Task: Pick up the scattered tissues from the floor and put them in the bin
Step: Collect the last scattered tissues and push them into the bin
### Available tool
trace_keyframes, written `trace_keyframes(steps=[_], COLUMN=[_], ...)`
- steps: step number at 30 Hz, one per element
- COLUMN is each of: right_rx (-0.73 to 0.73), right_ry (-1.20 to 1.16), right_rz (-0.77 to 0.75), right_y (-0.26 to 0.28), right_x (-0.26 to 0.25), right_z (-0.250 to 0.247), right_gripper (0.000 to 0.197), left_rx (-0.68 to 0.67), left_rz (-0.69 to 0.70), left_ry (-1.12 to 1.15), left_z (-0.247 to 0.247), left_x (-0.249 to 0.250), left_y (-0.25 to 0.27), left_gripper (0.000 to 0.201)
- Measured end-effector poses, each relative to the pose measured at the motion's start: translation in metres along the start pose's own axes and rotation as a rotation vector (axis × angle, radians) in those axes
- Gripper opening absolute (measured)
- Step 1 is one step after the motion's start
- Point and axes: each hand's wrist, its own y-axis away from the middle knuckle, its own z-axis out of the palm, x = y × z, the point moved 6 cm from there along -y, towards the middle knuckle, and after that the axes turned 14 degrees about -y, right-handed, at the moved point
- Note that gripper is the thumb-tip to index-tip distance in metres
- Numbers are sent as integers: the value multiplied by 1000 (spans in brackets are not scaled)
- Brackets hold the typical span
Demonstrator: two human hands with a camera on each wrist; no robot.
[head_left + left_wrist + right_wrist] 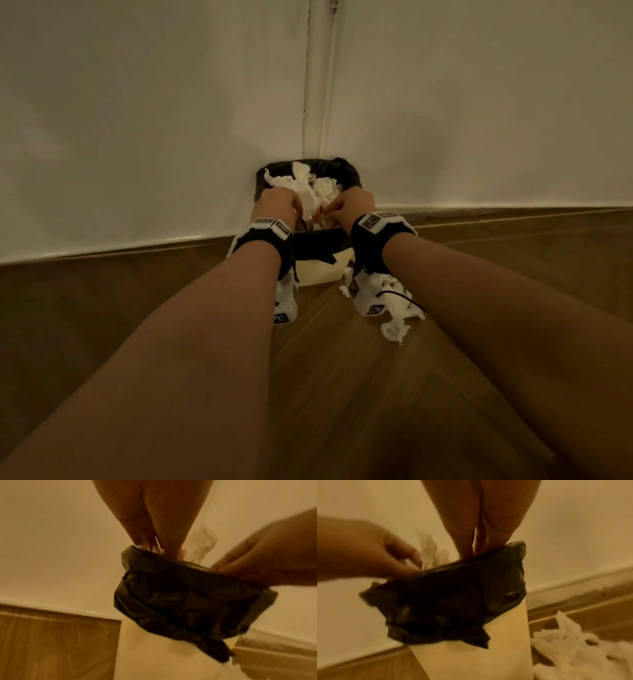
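Fingers (142,534) of the left hand (279,205) and of the right hand (352,205) reach down together into the mouth of the bin (322,270), pressing on the tissues (308,186) piled inside; whether they clamp any tissue cannot be told. Said bin, cream-walled with a black liner (450,595) folded over its rim, stands on the wooden floor (342,377) in the wall corner. More loose tissues (397,315) lie on the floor just beside the bin, under the right wrist.
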Motion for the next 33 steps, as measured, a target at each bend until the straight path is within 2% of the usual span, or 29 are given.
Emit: trace_keyframes(steps=[2,4,6,9,13,16,19,26,33], right_rx=[-42,-82,-90,-125,-63,42,137,195,260], right_ry=[106,192,257,334,254,60,-65,-2,-8], right_rz=[-3,-75,-178,-186,-203,-190,-183,-238,-229], right_y=[1,2,5,9,11,16,24,44,69], right_x=[-6,-12,-16,-11,-9,-4,0,9,29], right_z=[8,16,23,28,25,20,15,6,-10], right_gripper=[36,42,38,33,28,29,26,55,48], left_rx=[-11,-8,-63,-54,27,31,101,276,318], left_rz=[41,71,82,73,69,72,84,88,102], left_ry=[-172,-274,-263,-210,-298,-246,-180,-69,25], left_z=[4,7,12,11,7,5,2,-1,-2], left_x=[5,9,12,13,12,13,16,13,13], left_y=[1,1,0,0,7,11,17,37,53], left_gripper=[21,20,24,29,25,25,33,62,62])
